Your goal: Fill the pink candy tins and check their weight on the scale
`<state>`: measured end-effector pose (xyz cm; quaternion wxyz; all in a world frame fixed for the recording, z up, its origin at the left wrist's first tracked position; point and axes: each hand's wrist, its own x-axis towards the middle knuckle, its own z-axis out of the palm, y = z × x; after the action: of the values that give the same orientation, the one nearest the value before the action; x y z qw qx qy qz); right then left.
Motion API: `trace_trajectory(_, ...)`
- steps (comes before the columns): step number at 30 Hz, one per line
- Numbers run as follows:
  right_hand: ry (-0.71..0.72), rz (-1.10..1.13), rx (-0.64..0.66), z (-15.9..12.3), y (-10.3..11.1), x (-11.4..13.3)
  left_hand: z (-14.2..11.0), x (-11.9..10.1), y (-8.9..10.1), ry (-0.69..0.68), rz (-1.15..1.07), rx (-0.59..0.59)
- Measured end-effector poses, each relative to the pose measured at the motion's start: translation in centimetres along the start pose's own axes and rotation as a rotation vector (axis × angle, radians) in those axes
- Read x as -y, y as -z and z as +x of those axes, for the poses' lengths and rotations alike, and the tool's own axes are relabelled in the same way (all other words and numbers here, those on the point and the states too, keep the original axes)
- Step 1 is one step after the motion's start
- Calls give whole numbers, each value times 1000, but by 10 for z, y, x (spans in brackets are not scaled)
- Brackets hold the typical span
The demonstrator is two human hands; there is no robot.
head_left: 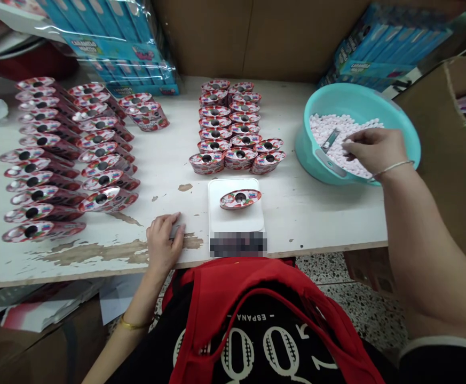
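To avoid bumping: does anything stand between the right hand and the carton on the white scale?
Yes: the left wall of the teal tub, since the right hand is over the pale pellets inside. Past that wall, nothing visible blocks the way to the carton on the scale.

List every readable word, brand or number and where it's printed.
"CARAMELO MACIZO": left blue boxes
"CARAMELO": right blue boxes; next word blurred
"ESPANA": black garment, upside down
"00": same garment, large; characters beside it partly hidden
Box logos, print on red-and-white packs: too small or blurred
Scale display: pixelated, unreadable
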<state>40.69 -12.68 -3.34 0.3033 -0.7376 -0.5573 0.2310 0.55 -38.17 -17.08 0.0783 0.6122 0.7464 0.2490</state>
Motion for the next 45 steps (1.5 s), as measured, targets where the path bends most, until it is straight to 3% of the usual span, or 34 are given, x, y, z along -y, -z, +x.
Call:
trace_trajectory(3,189,286,277,-54,-11,43,0,1,-1,-18,3,-13)
trace_trajectory(6,447,254,560,-104,-33,76,0,1,-1,-39,-3,-33)
trace_trajectory(9,680,81,690,-130,-55,91,0,1,0,-46,-8,-39)
trace_trajectory(12,797,-129,755,-136,-69,95,-1,2,0,-41,-8,-35)
trace_trajectory(16,818,-261,758,-134,-73,94,-1,2,0,-34,-9,-27)
trace_trajectory(28,746,-148,763,-135,-76,94,0,0,0,-38,-14,-42)
trace_trajectory(32,574,135,753,-129,-70,88,0,0,0,-40,-14,-38)
trace_trajectory(37,-32,793,779,-114,-58,65,0,1,0,-36,-12,-35)
trace_trajectory(40,-300,985,716,-110,-55,46,0,1,0,-31,-15,-34)
trace_trajectory(42,-376,1001,673,-111,-54,33,-1,1,-1,-33,-15,-34)
trace_trajectory(45,-381,964,609,-117,-53,16,-1,0,0,-30,-22,-39)
